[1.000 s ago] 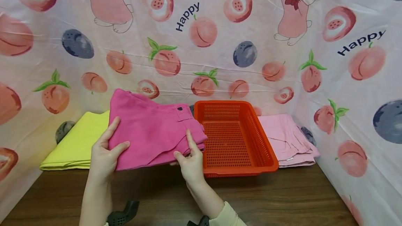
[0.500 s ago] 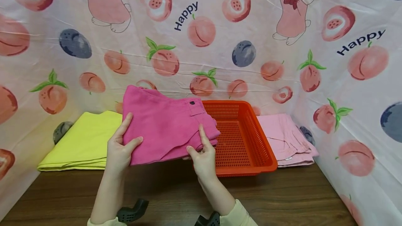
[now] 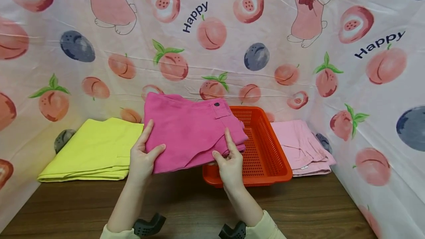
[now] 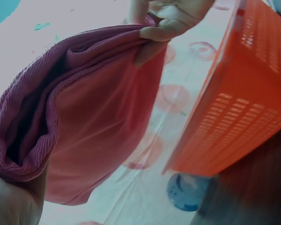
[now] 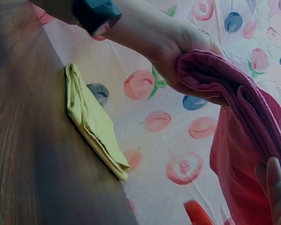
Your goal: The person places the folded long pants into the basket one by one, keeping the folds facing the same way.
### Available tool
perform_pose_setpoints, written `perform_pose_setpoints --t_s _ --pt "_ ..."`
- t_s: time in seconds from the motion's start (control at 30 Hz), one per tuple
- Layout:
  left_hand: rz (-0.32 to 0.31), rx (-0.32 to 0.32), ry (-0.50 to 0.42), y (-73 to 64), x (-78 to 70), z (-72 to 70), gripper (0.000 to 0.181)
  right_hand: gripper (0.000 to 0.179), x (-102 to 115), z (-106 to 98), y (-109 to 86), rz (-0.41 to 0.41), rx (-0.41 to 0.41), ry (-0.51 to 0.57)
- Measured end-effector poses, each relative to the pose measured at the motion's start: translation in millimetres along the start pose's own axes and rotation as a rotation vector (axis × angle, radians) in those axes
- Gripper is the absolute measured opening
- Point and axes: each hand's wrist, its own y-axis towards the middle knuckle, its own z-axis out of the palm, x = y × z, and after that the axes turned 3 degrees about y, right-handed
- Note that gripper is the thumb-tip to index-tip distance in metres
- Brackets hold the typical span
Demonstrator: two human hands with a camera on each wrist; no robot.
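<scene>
A folded pair of hot-pink pants [image 3: 186, 132], with a dark button at the waistband, is held up above the table in the head view. My left hand [image 3: 143, 158] grips its left edge, thumb on top. On the right side, my right hand [image 3: 230, 165] pinches the lower edge, its index finger lying along the fabric. Behind and right of the pants is an orange basket [image 3: 283, 169], which they partly cover. The left wrist view shows the layered folded edge of the pants [image 4: 98, 122] between both hands, apart from the basket [image 4: 234, 126].
Folded yellow cloth [image 3: 93, 150] lies on the wooden table [image 3: 315, 209] at the left; folded light-pink pants [image 3: 300, 146] lie right of the basket. A fruit-printed curtain [image 3: 212, 65] encloses the back and sides.
Both hands have carried the hot-pink pants to the right, now overlapping the basket's left part. More of the yellow cloth shows. The grip looks the same.
</scene>
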Motion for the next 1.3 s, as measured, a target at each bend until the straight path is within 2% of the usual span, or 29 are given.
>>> perform_pose_setpoints --t_s 0.17,0.63,1.03,1.3 --pt "-0.048 0.039 -0.028 -1.7 8.5 9.8 0.074 0.073 6 -11 1.5 -0.031 -0.05 0.003" --pt "-0.091 0.115 -0.16 2.3 23.3 36.4 0.076 0.071 18 -34 5.1 -0.112 -0.112 -0.007" --pt "-0.092 0.134 -0.257 5.5 37.2 66.0 0.075 0.07 26 -55 12.6 -0.17 -0.192 -0.071" --pt "-0.112 0.101 -0.294 6.8 42.2 82.8 0.076 0.069 30 -64 19.4 -0.169 -0.232 -0.079"
